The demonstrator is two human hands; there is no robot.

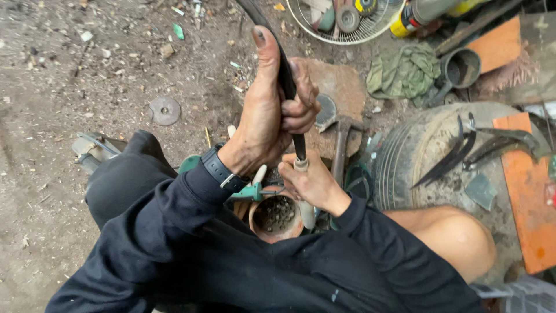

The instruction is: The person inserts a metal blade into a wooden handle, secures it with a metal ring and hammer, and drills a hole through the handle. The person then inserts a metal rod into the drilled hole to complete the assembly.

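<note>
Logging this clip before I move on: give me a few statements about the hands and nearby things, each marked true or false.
1. The left hand grips a black hose. True.
2. The right hand rests flat on the ground, away from the hose. False: it holds the hose's lower end.
3. The left wrist wears a dark watch. True.
4. The round container below the hands is empty. False: small dark pieces fill it.
5. A hammer lies just right of the hands. True.

Black blade [285, 75] — tip cut off at top edge.
</note>
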